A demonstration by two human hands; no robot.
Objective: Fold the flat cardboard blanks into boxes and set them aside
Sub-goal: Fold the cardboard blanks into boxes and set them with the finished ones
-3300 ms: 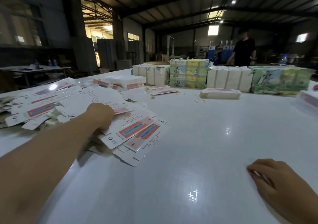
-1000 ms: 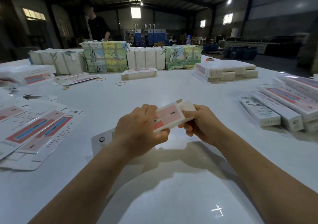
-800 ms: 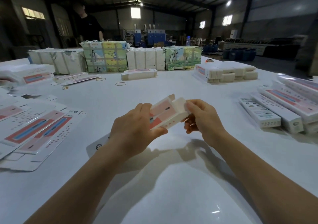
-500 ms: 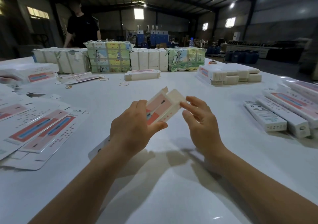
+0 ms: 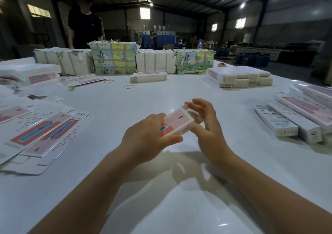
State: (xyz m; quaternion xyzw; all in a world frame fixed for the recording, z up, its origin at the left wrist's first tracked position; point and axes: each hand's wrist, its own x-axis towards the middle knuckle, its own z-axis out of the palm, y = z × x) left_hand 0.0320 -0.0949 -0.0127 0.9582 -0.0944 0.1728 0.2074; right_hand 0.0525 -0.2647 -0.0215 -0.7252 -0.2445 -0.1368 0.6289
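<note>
1. The left hand (image 5: 143, 134) curls its fingers (image 5: 158, 116) over the top of a small white cardboard box with a pink and red printed face (image 5: 177, 123) and its thumb under the near edge, so the box is gripped and held in the air above the table
2. The right hand (image 5: 206, 125) meets the far right end of the box: its thumb presses the lower corner while the other fingers (image 5: 195, 104) arch loosely over the open end, touching a white end flap there; whether they pinch the flap cannot be told
3. The box is tilted, its far end raised, above the middle of the glossy white table (image 5: 161, 206)
4. Left of the box, flat white cardboard blanks with red and blue stripes (image 5: 41, 131) lie fanned out in overlapping layers on the table
5. Right of the box, long narrow folded white boxes (image 5: 294, 120) lie side by side near the table edge
6. Beyond the box, a low stack of white blanks (image 5: 148, 77) and loose tan rubber bands (image 5: 129, 86) lie on the table, with a stack of white flat-packed cartons (image 5: 240, 79) to the right of them
7. Further beyond stand wrapped white and green-yellow printed bundles (image 5: 113, 59) in a row; a person in a black shirt (image 5: 84, 28) stands behind them
</note>
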